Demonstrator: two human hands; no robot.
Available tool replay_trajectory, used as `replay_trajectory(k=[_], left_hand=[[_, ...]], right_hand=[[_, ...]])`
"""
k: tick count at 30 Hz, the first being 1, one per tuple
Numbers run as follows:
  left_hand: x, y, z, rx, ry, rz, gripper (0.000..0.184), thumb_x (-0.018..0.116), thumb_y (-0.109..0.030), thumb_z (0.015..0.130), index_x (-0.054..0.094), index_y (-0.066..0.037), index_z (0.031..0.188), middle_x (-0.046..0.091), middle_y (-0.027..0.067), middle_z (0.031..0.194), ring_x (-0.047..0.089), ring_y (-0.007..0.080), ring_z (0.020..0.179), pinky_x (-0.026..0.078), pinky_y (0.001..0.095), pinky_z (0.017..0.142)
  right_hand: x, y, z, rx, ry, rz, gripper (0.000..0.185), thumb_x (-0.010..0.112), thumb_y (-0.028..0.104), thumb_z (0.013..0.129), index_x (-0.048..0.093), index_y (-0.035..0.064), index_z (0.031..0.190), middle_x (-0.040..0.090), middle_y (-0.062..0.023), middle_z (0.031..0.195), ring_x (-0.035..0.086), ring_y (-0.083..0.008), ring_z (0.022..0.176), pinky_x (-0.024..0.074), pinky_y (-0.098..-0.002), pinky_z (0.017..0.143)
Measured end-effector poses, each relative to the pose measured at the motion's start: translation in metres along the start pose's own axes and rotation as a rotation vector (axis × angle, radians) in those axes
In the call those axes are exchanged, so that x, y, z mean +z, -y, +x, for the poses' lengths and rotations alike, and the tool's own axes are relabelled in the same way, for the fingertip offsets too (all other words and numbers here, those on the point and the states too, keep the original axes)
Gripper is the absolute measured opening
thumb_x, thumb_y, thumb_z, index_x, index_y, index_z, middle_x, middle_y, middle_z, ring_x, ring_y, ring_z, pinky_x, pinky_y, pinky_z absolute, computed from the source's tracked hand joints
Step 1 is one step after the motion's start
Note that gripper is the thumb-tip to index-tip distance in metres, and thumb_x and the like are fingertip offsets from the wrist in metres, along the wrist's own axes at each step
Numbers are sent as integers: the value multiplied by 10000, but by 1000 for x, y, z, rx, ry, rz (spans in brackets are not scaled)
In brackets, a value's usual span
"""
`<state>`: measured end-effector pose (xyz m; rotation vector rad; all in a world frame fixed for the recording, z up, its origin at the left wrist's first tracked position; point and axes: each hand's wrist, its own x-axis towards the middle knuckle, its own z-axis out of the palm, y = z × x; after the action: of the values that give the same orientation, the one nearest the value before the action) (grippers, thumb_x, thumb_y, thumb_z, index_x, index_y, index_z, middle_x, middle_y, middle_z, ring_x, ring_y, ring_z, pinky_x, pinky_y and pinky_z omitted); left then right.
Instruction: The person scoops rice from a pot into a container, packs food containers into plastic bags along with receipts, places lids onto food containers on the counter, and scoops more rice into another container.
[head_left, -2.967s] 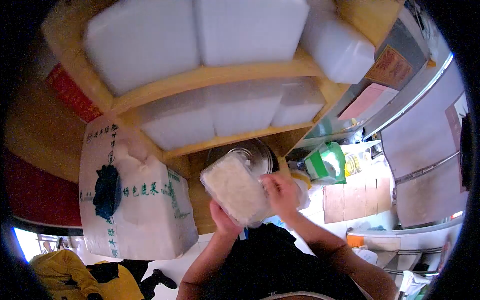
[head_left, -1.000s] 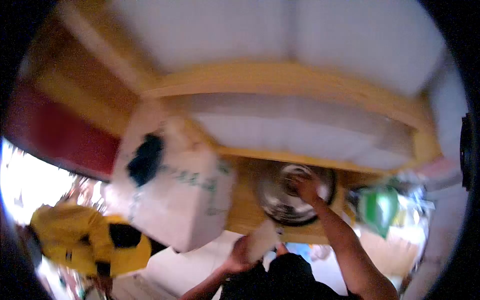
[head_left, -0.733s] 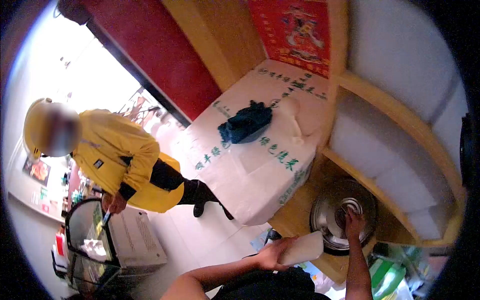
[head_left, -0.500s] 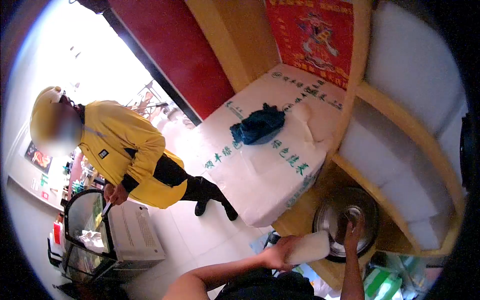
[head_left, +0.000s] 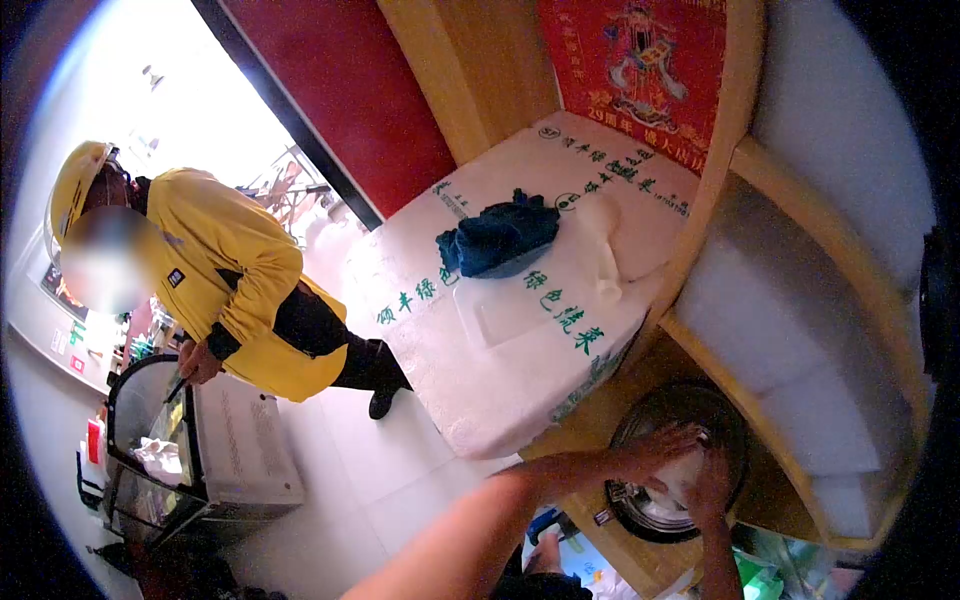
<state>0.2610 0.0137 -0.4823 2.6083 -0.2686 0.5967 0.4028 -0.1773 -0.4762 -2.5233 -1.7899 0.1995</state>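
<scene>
The pale plastic container (head_left: 684, 474) is between my two hands, above a round metal pot or lid (head_left: 660, 522) on the wooden surface. My left hand (head_left: 652, 452) reaches across from the left, its fingers along the container's upper left side. On the other side, my right hand (head_left: 708, 488) grips the right edge. Both hands partly hide the container and the round metal piece, and shadow blurs the fingertips.
A white foam box (head_left: 470, 390) with green writing bears a dark blue-green cloth (head_left: 503, 236), a clear lid (head_left: 510, 312) and a pale ladle-like item (head_left: 602, 250). A person in yellow (head_left: 240, 270) stands left by a glass-fronted case (head_left: 160, 440). Wooden shelving (head_left: 830, 240) curves along the right.
My left hand has moved right with the container, from beside the pot to above it. My right hand has come from the metal piece to the container. The view has shifted slightly.
</scene>
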Motion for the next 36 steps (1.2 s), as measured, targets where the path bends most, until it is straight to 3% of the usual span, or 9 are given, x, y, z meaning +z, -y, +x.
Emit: replay_trajectory(k=[7, 12, 17, 23, 25, 26, 27, 29, 36], left_hand=[[-40, -6, 20, -180, 204, -273, 1065, 792, -391, 579, 225, -29, 1405, 218, 203, 1449, 176, 376, 1345, 158, 484, 1102], [50, -15, 24, -941, -517, -679, 852, 703, -280, 750, 224, -39, 1412, 251, 189, 1442, 248, 362, 1322, 182, 429, 1099], [19, -87, -60, -595, -240, -871, 549, 494, -175, 916, 266, -39, 1397, 301, 146, 1429, 288, 271, 1317, 223, 364, 1090], [-58, -215, -208, -658, 305, -1302, 452, 444, -233, 943, 342, -36, 1337, 382, 132, 1338, 370, 240, 1207, 292, 354, 1028], [-115, -228, -220, -680, 528, -1354, 420, 423, -253, 953, 379, -33, 1308, 421, 124, 1295, 411, 227, 1153, 323, 348, 997], [-143, -237, -218, -676, 656, -1371, 407, 412, -262, 957, 398, -32, 1293, 441, 120, 1274, 431, 220, 1126, 339, 346, 982], [-165, -248, -213, -665, 774, -1381, 398, 401, -272, 962, 417, -31, 1279, 460, 115, 1252, 452, 214, 1099, 355, 343, 967], [-197, -285, -201, -623, 1013, -1382, 389, 380, -291, 972, 454, -28, 1249, 500, 107, 1209, 493, 201, 1046, 386, 337, 936], [-232, -480, -302, 38, 1521, -1127, 434, 319, -291, 995, 359, -41, 1347, 498, 83, 1168, 474, 164, 1046, 391, 310, 919]], right_hand=[[-29, 7, 1, -82, -67, 266, 1096, 695, 587, 630, 191, -9, 1400, 204, -273, 1429, 194, -444, 1320, 171, -495, 1079], [-73, 60, -6, 411, -331, 1081, 903, 572, 587, 726, 276, 21, 1364, 341, -209, 1346, 326, -358, 1246, 257, -439, 1047], [-105, 160, -76, 986, -499, 2059, 650, 357, 569, 907, 398, 57, 1304, 520, -126, 1220, 498, -257, 1124, 368, -384, 993], [-116, 360, -260, 1215, -869, 1233, 499, 364, 419, 945, 582, -20, 1038, 614, -117, 912, 582, -188, 813, 483, -357, 750], [-91, 406, -299, 1401, -361, 359, 360, 488, 326, 895, 623, -2, 959, 625, -145, 877, 602, -203, 745, 481, -390, 652], [-110, 446, -311, 1452, -73, 362, 305, 519, 280, 877, 622, 18, 993, 617, -168, 892, 603, -246, 756, 489, -380, 682], [-105, 490, -312, 1457, -877, 459, 314, 432, 265, 921, 618, 36, 1030, 602, -183, 937, 594, -269, 785, 488, -373, 752], [-170, 541, -332, 1639, -1162, 1166, 435, 253, 306, 982, 576, 56, 1132, 589, -137, 1006, 562, -225, 924, 438, -352, 877], [-126, 759, -432, 2049, -1904, 792, 403, 351, 350, 971, 562, 31, 1102, 616, -96, 974, 552, -197, 887, 438, -330, 833]])
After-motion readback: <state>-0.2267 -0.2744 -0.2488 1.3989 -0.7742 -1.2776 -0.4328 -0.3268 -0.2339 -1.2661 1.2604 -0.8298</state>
